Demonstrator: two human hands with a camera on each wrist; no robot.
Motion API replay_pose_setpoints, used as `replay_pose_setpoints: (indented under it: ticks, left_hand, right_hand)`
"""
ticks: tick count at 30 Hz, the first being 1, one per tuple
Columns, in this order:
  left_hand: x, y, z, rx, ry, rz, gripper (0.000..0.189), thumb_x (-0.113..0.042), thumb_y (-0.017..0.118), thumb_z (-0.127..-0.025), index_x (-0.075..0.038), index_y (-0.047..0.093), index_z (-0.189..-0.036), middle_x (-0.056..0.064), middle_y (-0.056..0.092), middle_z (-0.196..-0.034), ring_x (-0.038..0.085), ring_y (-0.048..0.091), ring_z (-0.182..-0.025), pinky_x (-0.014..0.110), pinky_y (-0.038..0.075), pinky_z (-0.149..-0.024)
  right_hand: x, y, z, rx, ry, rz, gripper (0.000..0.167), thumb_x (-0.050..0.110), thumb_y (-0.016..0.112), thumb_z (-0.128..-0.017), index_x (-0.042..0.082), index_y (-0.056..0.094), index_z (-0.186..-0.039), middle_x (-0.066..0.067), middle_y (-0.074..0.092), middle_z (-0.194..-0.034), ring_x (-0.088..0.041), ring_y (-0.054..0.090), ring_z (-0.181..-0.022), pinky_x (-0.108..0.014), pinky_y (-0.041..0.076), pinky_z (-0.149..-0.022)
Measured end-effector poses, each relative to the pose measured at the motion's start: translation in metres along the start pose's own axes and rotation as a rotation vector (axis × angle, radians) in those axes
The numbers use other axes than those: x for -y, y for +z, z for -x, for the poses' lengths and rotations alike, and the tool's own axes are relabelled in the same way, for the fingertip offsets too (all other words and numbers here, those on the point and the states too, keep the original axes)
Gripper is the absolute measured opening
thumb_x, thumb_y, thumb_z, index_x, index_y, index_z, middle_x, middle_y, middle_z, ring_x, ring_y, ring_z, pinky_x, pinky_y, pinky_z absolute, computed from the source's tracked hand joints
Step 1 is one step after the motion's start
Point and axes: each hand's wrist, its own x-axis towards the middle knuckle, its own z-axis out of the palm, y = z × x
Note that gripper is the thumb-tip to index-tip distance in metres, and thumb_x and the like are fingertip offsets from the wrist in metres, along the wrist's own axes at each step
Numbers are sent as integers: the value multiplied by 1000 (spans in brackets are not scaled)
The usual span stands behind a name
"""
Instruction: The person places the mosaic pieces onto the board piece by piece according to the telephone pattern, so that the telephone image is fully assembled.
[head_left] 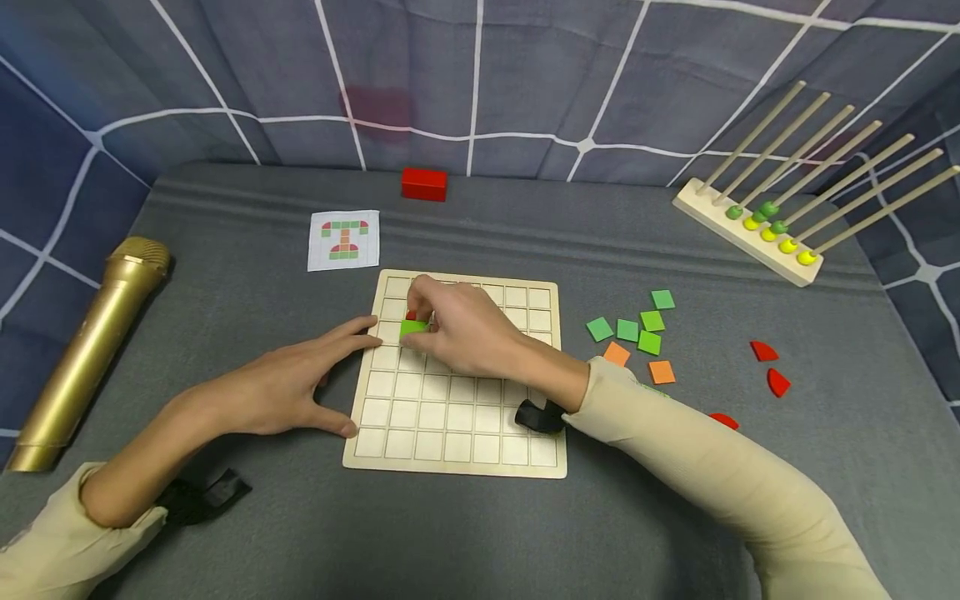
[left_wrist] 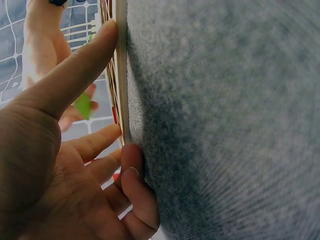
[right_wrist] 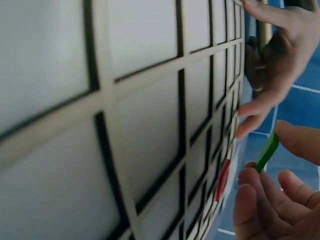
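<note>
A pale wooden grid board (head_left: 453,470) lies in the middle of the table. Over its upper left part, my right hand (head_left: 472,329) pinches a green square tile (head_left: 412,328) between thumb and fingers. The right wrist view shows that tile (right_wrist: 269,150) held tilted, apart from the board's surface. Just beyond it, a red piece (right_wrist: 223,180) sits in a cell of the board, partly hidden by my fingers in the head view. My left hand (head_left: 281,387) is spread at the board's left edge, its thumb and fingertips touching the rim.
Right of the board lie several loose green tiles (head_left: 627,331), orange tiles (head_left: 662,372) and red rounded pieces (head_left: 778,382). Behind stand a pattern card (head_left: 363,259), a red block (head_left: 424,185) and a bead rack (head_left: 750,240) with tall rods. A gold microphone (head_left: 93,333) lies far left.
</note>
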Motion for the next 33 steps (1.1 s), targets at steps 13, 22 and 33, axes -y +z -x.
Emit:
replay_pose_setpoints:
  ticks: [13, 22, 33]
  left_hand:
    - [0, 1, -1, -7, 11, 9, 98, -62, 77, -73, -22, 36, -152, -2, 13, -164, 30, 39, -135, 56, 37, -99]
    - [1, 1, 0, -8, 6, 15, 98, -61, 79, -73, -23, 35, -152, -2, 13, -164, 30, 38, -136, 56, 37, -99]
    - [0, 0, 0, -3, 3, 17, 98, -61, 78, -73, -24, 35, -152, -2, 13, -164, 27, 42, -131, 53, 38, -97]
  right_hand:
    - [1, 11, -8, 46, 31, 218, 23, 25, 76, -87, 12, 61, -99, 6, 59, -77, -11, 54, -67, -29, 43, -62]
    - [3, 14, -12, 94, 34, 273, 12, 23, 75, -88, 12, 69, -91, 4, 62, -83, -11, 55, -70, -28, 45, -62]
    - [1, 13, -14, 130, 47, 274, 18, 25, 73, -90, 10, 74, -100, 0, 61, -94, -13, 56, -76, -29, 46, -67]
